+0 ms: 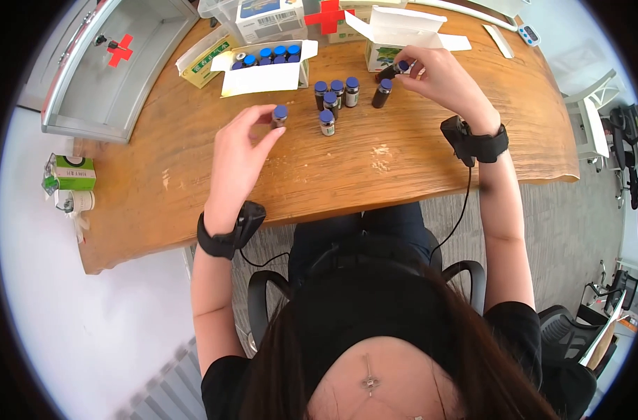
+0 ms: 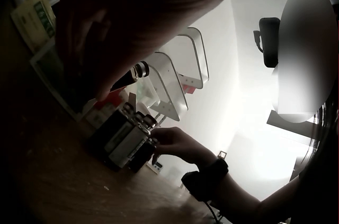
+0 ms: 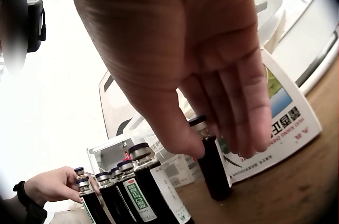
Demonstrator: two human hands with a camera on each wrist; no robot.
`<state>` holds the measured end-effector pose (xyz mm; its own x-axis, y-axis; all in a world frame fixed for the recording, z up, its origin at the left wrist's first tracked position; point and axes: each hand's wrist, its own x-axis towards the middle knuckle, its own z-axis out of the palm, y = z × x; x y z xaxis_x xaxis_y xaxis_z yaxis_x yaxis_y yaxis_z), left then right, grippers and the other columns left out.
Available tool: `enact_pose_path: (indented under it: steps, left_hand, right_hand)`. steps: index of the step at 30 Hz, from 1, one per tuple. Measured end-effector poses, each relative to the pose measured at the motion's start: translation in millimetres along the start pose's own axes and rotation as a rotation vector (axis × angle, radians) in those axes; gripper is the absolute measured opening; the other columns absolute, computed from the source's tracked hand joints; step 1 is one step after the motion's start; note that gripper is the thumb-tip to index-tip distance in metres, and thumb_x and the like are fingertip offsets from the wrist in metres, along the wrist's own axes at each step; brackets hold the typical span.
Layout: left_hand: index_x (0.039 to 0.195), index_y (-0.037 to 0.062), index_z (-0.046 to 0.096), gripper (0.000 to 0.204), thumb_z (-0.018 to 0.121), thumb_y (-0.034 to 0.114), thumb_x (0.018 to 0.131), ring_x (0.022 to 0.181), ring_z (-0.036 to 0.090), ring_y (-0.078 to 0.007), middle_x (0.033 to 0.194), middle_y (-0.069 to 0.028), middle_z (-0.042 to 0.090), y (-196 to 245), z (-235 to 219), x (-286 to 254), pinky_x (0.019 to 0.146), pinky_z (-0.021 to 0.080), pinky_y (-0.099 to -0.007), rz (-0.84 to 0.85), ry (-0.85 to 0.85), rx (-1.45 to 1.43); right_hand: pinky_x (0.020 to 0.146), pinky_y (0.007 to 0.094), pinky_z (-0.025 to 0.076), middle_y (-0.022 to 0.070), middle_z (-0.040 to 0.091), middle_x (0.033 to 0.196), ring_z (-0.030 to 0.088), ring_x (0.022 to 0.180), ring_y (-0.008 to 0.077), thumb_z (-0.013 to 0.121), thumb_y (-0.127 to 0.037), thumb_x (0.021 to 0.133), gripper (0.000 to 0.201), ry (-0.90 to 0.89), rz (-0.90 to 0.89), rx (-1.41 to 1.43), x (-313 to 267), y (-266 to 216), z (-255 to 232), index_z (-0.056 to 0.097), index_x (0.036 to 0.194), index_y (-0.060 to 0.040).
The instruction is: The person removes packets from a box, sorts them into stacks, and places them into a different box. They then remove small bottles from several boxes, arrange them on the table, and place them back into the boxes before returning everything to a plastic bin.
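My left hand (image 1: 236, 150) pinches a small dark glass vial with a blue cap (image 1: 280, 112) between thumb and fingers, over the left middle of the table. At the back right, the right hand (image 1: 445, 80) has thumb and fingertips around another blue-capped vial (image 3: 214, 168), which leans in front of an open white carton (image 1: 385, 57). Just nearer to me stands a single vial (image 1: 382, 94). Between the hands is a cluster of several upright vials (image 1: 331, 103), some with white and green labels. In the left wrist view the left hand is dark and partly hides its vial.
An open carton (image 1: 261, 85) holding several blue-capped vials sits at back left, beside a yellow-green box (image 1: 208, 61). Behind are a clear plastic bin (image 1: 217, 10) and a red cross (image 1: 326, 17). A cabinet (image 1: 81, 84) stands left; a small timer (image 1: 529, 35) lies far right.
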<state>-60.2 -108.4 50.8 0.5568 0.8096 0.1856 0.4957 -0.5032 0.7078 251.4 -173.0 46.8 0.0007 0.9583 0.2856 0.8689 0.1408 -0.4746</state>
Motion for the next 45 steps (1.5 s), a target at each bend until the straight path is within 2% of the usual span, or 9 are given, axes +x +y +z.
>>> enact_pose_path:
  steps: [2, 4, 13, 15, 19, 31, 37, 39, 45]
  left_hand:
    - [0.104, 0.0025, 0.063, 0.026, 0.068, 0.010, 0.080, 0.083, 0.066, -0.0246, 0.093, -0.0126, 0.068, -1, 7, 8, 0.071, 0.050, -0.0317, -0.001, -0.010, -0.008]
    - [0.104, 0.0025, 0.064, 0.025, 0.068, 0.011, 0.080, 0.071, 0.064, -0.0166, 0.088, -0.0093, 0.069, 0, 10, 15, 0.069, 0.049, -0.0276, -0.050, -0.090, 0.009]
    - [0.103, 0.0000, 0.064, 0.027, 0.068, 0.013, 0.080, 0.067, 0.064, -0.0198, 0.089, -0.0133, 0.070, -2, 20, 37, 0.065, 0.050, -0.0296, 0.008, -0.158, 0.055]
    - [0.104, 0.0001, 0.064, 0.027, 0.068, 0.013, 0.080, 0.068, 0.065, -0.0207, 0.088, -0.0136, 0.070, -4, 25, 41, 0.066, 0.050, -0.0300, 0.021, -0.165, 0.043]
    - [0.107, 0.0007, 0.063, 0.028, 0.066, 0.012, 0.081, 0.070, 0.066, -0.0228, 0.087, -0.0135, 0.069, -8, 34, 46, 0.068, 0.052, -0.0317, 0.066, -0.142, 0.003]
    - [0.112, 0.0001, 0.060, 0.031, 0.064, 0.011, 0.083, 0.077, 0.066, -0.0235, 0.086, -0.0130, 0.068, -12, 37, 52, 0.073, 0.052, -0.0322, 0.010, -0.193, 0.003]
    - [0.133, 0.0022, 0.046, 0.062, 0.071, 0.016, 0.078, 0.079, 0.063, -0.0205, 0.103, -0.0155, 0.062, -11, 13, 29, 0.072, 0.051, -0.0316, 0.021, -0.278, 0.116]
    - [0.137, 0.0029, 0.040, 0.071, 0.073, 0.019, 0.076, 0.079, 0.062, -0.0200, 0.105, -0.0163, 0.060, -5, 12, 24, 0.071, 0.051, -0.0312, -0.022, -0.352, 0.075]
    - [0.138, -0.0064, 0.029, 0.091, 0.078, 0.031, 0.071, 0.079, 0.061, -0.0208, 0.097, -0.0167, 0.059, 1, 24, 38, 0.071, 0.050, -0.0312, -0.001, -0.453, 0.148]
  right_hand:
    - [0.066, 0.0294, 0.052, 0.0096, 0.063, 0.085, 0.062, 0.072, 0.0163, 0.065, -0.012, 0.081, 0.021, -0.010, 0.018, 0.019, 2, 0, 1, 0.062, 0.099, -0.0017]
    - [0.067, 0.0292, 0.051, 0.0094, 0.063, 0.086, 0.062, 0.073, 0.0158, 0.065, -0.012, 0.081, 0.021, -0.018, 0.039, 0.040, 3, 0, 2, 0.062, 0.100, -0.0019]
    - [0.065, 0.0278, 0.051, 0.0098, 0.064, 0.077, 0.062, 0.070, 0.0170, 0.065, -0.009, 0.081, 0.017, -0.019, -0.047, -0.019, 16, -1, -6, 0.063, 0.096, -0.0015]
    - [0.063, 0.0336, 0.051, 0.0116, 0.066, 0.073, 0.064, 0.070, 0.0252, 0.065, -0.011, 0.080, 0.020, -0.060, -0.121, -0.091, 21, 0, -4, 0.064, 0.097, -0.0009]
    - [0.063, 0.0347, 0.050, 0.0115, 0.066, 0.071, 0.063, 0.069, 0.0266, 0.066, -0.012, 0.079, 0.021, -0.102, -0.097, -0.103, 31, -4, -1, 0.064, 0.097, -0.0013]
    - [0.060, 0.0274, 0.048, 0.0067, 0.063, 0.068, 0.059, 0.062, 0.0148, 0.066, -0.012, 0.083, 0.022, -0.077, -0.077, 0.019, 30, -5, 8, 0.062, 0.101, -0.0007]
    - [0.060, 0.0280, 0.050, 0.0085, 0.065, 0.073, 0.062, 0.064, 0.0162, 0.067, -0.014, 0.082, 0.032, 0.017, -0.016, 0.109, 0, -4, -12, 0.063, 0.110, -0.0014]
    - [0.056, 0.0253, 0.048, 0.0064, 0.061, 0.070, 0.058, 0.059, 0.0129, 0.070, -0.016, 0.079, 0.047, -0.217, 0.161, 0.239, -10, -7, -15, 0.057, 0.121, -0.0011]
    - [0.044, 0.0230, 0.045, 0.0057, 0.058, 0.066, 0.055, 0.051, 0.0113, 0.077, -0.018, 0.073, 0.083, -0.341, 0.215, 0.416, -3, -7, 19, 0.031, 0.139, 0.0041]
